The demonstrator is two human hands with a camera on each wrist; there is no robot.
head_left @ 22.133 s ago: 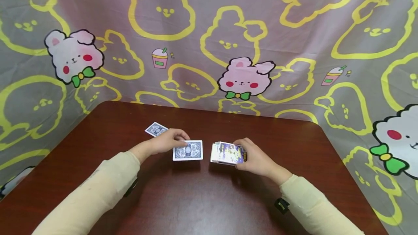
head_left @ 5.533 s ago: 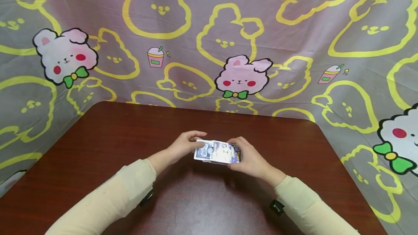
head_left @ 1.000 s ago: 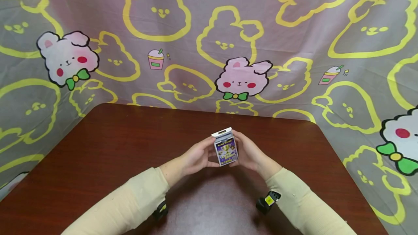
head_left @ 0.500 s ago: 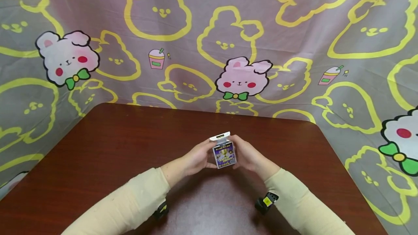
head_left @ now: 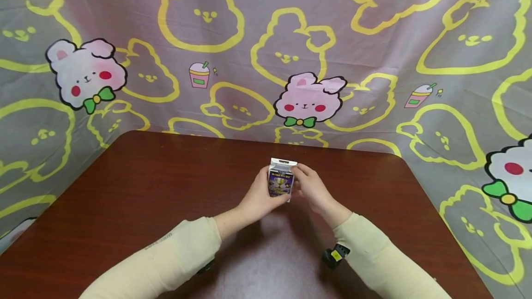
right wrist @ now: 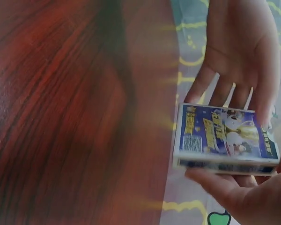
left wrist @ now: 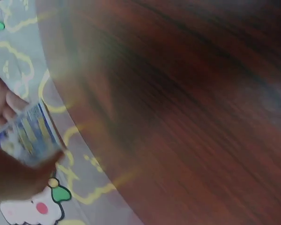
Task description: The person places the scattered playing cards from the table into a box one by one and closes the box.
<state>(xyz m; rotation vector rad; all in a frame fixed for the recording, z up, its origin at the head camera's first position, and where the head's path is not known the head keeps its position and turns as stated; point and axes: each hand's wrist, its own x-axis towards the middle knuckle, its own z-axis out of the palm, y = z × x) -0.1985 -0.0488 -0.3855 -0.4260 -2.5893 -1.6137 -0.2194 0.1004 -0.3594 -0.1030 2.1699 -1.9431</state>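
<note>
A small playing-card box (head_left: 279,182) with a purple front and gold trophy print is held upright above the table, near its middle. Its white top flap (head_left: 284,162) stands raised, and a pale band shows below it. My left hand (head_left: 258,199) grips the box from the left, thumb across the lower front and fingers behind. My right hand (head_left: 314,191) holds the box's right side, fingertips close to the flap. In the right wrist view, the box (right wrist: 225,133) lies between both hands. The left wrist view shows only part of the box (left wrist: 33,129). Any cards inside are hidden.
The dark red-brown wooden table (head_left: 166,179) has rounded far corners. A grey cloth backdrop (head_left: 232,68) with cartoon bunnies rises behind it and along both sides. A black wrist camera (head_left: 335,256) hangs under my right sleeve.
Blue-backed cards seen earlier on the table and in my left hand went into the box. The box was turned upright. Since half a second ago, my left thumb has moved across its front.
</note>
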